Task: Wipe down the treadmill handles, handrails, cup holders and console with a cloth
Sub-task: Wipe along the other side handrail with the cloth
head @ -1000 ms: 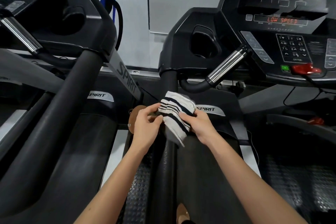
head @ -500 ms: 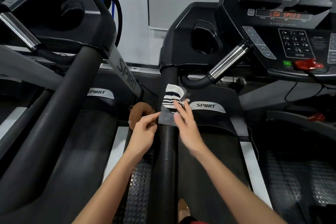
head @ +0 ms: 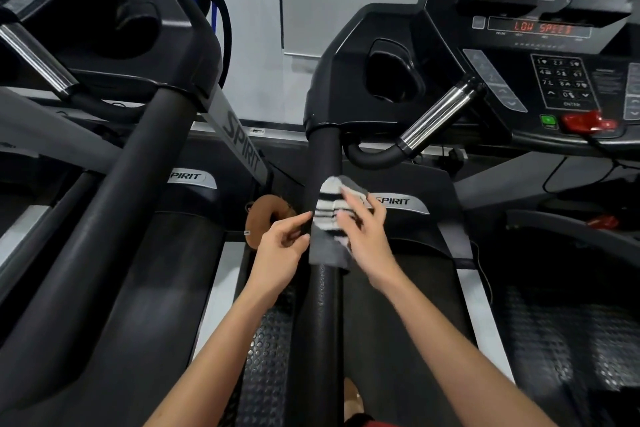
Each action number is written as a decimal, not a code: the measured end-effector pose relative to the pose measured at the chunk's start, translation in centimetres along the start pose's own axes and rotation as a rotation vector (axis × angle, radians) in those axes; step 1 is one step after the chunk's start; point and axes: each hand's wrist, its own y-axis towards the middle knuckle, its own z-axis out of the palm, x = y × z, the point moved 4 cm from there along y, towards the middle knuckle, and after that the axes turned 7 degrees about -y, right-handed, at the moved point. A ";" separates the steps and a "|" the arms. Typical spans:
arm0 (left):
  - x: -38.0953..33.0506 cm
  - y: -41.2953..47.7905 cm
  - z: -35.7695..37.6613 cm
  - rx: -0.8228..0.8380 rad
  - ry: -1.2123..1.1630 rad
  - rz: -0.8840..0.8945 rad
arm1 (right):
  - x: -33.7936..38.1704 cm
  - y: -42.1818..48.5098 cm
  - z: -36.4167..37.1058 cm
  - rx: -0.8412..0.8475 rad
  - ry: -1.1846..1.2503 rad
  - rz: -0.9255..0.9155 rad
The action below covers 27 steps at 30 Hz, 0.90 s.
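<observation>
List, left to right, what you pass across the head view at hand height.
next treadmill's handrail → brown ring → left hand → cloth → right hand

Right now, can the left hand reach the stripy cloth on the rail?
Probably yes. The left hand hovers right beside the cloth draped over the handrail, with nothing between them; the right hand presses only its other side.
</observation>
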 end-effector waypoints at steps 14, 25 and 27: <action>-0.6 -0.3 0.3 -0.010 -0.022 0.009 | 1.5 3.6 1.7 0.144 -0.223 -0.094; -0.1 -0.4 -0.1 -0.018 -0.018 0.004 | -1.2 -5.6 1.4 -0.027 -0.148 -0.320; -0.2 -0.5 0.1 -0.016 -0.035 0.011 | -0.6 -4.7 1.6 0.009 -0.160 -0.334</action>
